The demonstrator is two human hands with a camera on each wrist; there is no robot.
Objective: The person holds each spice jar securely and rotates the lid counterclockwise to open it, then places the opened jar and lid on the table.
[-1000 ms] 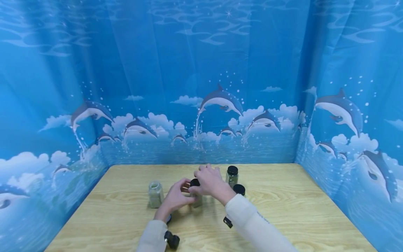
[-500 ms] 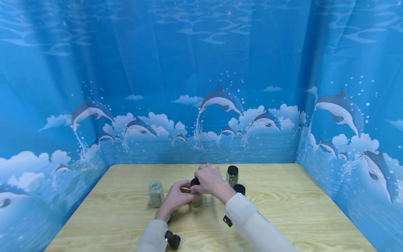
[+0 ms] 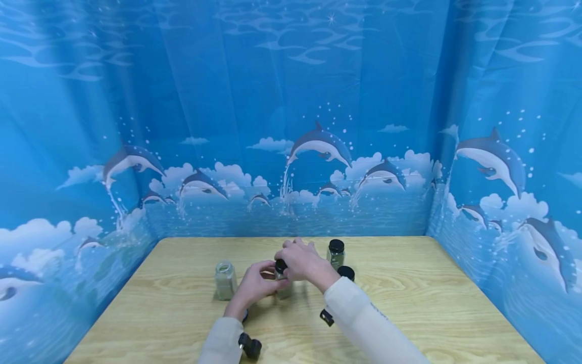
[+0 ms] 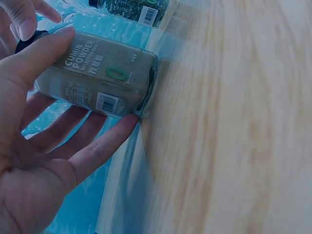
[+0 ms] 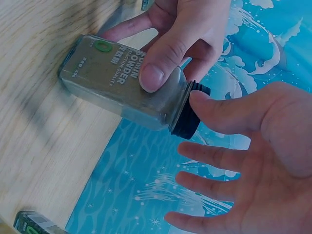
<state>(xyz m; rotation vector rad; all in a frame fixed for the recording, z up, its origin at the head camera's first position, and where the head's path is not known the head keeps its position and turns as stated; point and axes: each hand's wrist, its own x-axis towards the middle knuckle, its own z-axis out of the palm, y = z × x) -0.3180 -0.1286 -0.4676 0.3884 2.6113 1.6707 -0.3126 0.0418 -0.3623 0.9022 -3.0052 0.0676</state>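
Observation:
In the head view, my left hand [image 3: 255, 287] grips a glass jar [image 3: 284, 290] above the table's middle. "Cumin powder" is printed on the jar [image 4: 117, 73] in the left wrist view; the thumb lies on one face, fingertips on others. My right hand [image 3: 303, 261] is over its black lid [image 3: 280, 266]. The right wrist view shows the right thumb pressed on the lid [image 5: 187, 114], with several other fingers of that hand [image 5: 278, 141] spread out beside it; the index finger is not distinguishable. The lid sits at the jar's mouth.
A lidless glass jar [image 3: 225, 282] stands left of my left hand. To the right are two black-lidded jars, one farther back [image 3: 336, 254] and one [image 3: 346, 273] partly behind my right forearm. A small dark round item [image 3: 245, 316] shows beside my left wrist. Patterned blue curtains [image 3: 291, 212] surround the table.
My right hand has shifted slightly left over the lid, and more of the jar's neck shows. My left hand and the other jars stay nearly where they were.

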